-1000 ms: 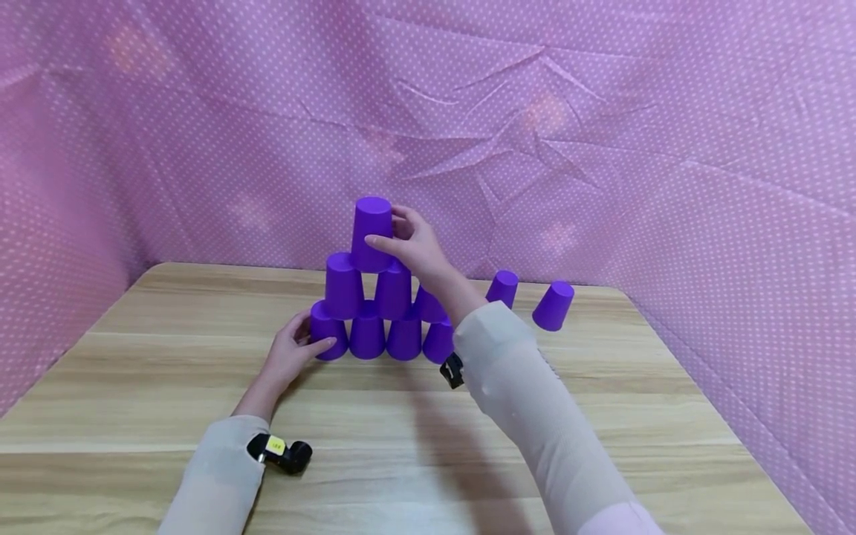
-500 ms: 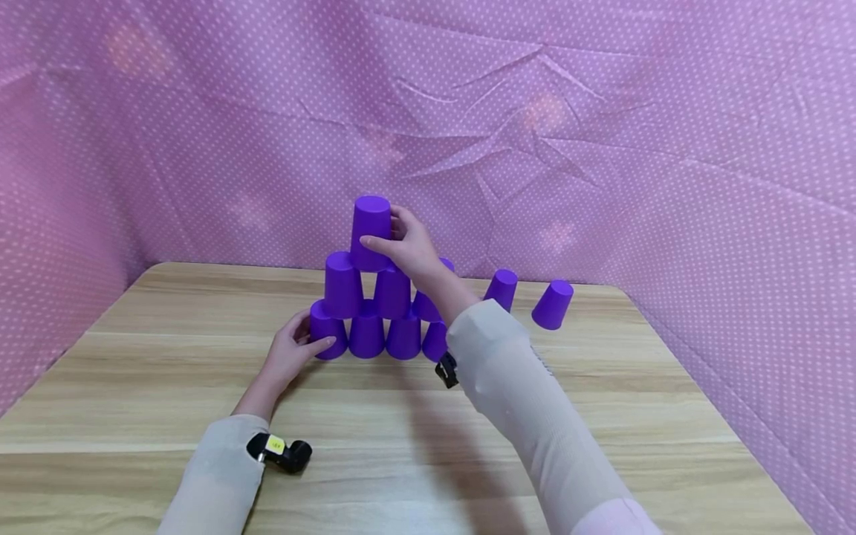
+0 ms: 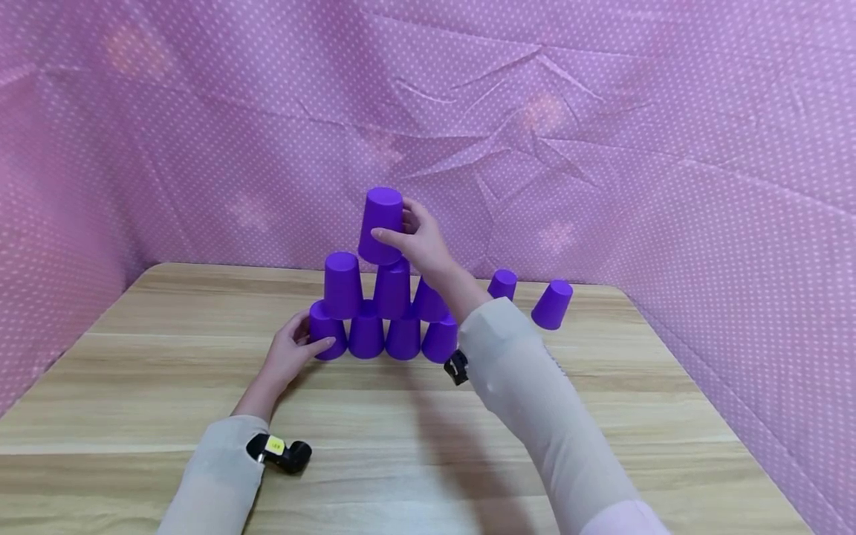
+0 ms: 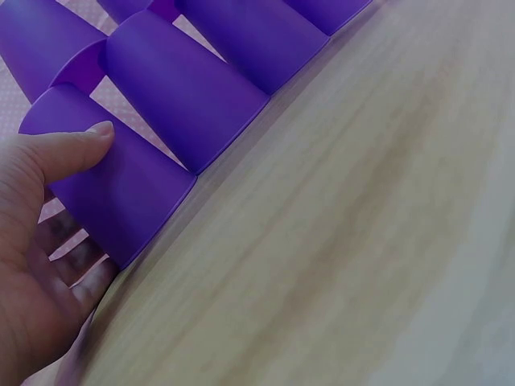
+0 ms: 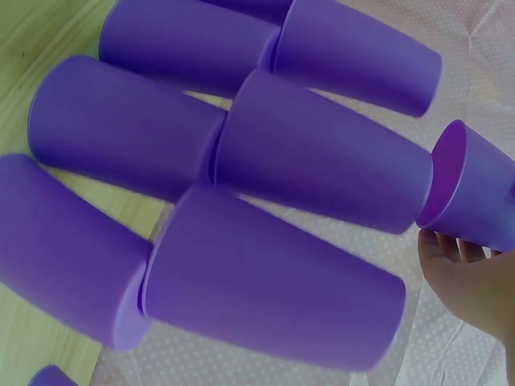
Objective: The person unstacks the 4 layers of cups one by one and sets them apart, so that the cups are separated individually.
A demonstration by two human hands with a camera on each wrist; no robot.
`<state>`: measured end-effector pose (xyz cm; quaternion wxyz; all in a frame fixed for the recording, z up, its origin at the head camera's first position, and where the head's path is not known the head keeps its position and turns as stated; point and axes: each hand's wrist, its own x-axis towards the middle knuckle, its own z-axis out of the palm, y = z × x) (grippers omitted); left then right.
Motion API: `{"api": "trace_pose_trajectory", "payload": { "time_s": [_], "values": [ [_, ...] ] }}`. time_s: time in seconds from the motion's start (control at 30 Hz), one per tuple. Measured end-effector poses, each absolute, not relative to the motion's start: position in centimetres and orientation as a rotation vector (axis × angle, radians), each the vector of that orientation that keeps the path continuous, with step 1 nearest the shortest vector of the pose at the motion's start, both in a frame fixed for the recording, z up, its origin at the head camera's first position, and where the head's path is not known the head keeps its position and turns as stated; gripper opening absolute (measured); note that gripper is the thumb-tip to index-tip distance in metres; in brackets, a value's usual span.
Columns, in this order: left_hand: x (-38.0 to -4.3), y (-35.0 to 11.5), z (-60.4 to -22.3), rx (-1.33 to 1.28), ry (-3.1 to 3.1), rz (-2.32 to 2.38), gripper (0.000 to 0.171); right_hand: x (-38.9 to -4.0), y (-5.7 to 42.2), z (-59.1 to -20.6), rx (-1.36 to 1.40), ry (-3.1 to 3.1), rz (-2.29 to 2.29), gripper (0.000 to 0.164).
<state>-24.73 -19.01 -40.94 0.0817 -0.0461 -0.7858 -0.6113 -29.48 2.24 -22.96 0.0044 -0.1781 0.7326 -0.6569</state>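
Purple cups stand upside down as a pyramid (image 3: 392,312) on the wooden table (image 3: 374,446): a bottom row of several, three above. My right hand (image 3: 414,239) grips the top cup (image 3: 381,223), which is tilted and raised just off the second row; the right wrist view shows this top cup (image 5: 476,189) open-mouthed above my fingertips (image 5: 438,245). My left hand (image 3: 297,345) holds the bottom-left cup (image 3: 328,331), and in the left wrist view my thumb (image 4: 84,141) lies on that bottom-left cup (image 4: 129,197).
Two more purple cups (image 3: 503,284) (image 3: 553,305) stand upside down at the back right of the table. Pink dotted cloth (image 3: 602,148) walls in the back and both sides. Small black cameras sit on both wrists.
My right hand has raised the top cup slightly, up and to the right, and tilted it off the second row. The left hand has stayed on the bottom-left cup.
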Motion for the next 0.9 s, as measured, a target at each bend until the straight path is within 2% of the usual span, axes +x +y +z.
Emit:
{"api": "trace_pose_trajectory", "payload": {
  "time_s": [0.67,0.9],
  "values": [
    [-24.6,-19.0,-40.8,-0.133,-2.357,-1.847,0.066,-30.3,8.9,-21.5,-0.47,2.425,-2.181,0.055],
    [-24.7,-19.0,-41.0,-0.117,-2.361,-1.834,0.066,-30.7,10.8,-21.8,-0.423,2.44,-2.183,0.057]
  ]
}}
